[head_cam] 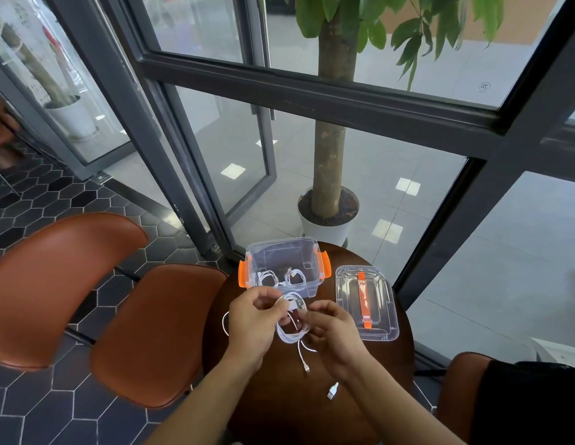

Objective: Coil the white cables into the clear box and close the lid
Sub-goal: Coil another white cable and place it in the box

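A white cable (291, 334) hangs in loops between my two hands above the round brown table (385, 364). My left hand (252, 322) pinches the coil at its upper left. My right hand (331, 329) pinches it near the USB plug at the top right. One small plug end dangles below the coil. The clear box (281, 256) with orange side latches stands open just beyond my hands, with coiled white cables (281, 277) inside. Its clear lid (377, 303) with an orange handle lies flat on the table to the right.
A loose white USB plug (333, 390) lies on the table near my right forearm. Brown chairs (157, 329) stand to the left and one at the lower right. Behind the table are a glass wall and a potted tree (329, 216).
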Demonstrator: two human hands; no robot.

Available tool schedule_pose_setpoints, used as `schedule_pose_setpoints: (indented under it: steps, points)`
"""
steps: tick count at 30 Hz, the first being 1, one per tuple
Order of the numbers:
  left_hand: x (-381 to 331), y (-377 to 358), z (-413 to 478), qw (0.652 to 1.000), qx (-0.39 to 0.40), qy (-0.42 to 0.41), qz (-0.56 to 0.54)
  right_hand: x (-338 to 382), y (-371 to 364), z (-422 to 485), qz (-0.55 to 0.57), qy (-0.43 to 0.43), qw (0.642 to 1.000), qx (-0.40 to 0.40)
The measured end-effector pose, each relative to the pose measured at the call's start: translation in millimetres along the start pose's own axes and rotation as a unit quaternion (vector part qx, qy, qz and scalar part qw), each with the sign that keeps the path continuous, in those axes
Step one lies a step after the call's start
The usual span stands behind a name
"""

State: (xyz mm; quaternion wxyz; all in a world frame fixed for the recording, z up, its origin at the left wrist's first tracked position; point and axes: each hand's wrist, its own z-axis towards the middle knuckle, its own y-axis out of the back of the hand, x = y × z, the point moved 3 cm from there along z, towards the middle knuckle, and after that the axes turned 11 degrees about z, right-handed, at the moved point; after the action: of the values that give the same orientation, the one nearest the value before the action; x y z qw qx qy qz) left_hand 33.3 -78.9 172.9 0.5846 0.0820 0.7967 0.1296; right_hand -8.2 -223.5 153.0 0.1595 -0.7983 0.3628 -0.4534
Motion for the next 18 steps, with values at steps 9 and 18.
schedule_pose_setpoints:
  steps: [9, 18]
  points:
    - [2.7, 3.3, 3.0, 0.977, 0.026, 0.101, -0.187, 7.3, -15.2, -2.2, 0.046, 0.019, 0.998, 0.024]
    - [-21.8, 18.7, 13.5, 0.979, 0.049, -0.129, 0.152, -2.5, -16.7, -5.5, 0.078, 0.052, 0.995, 0.025]
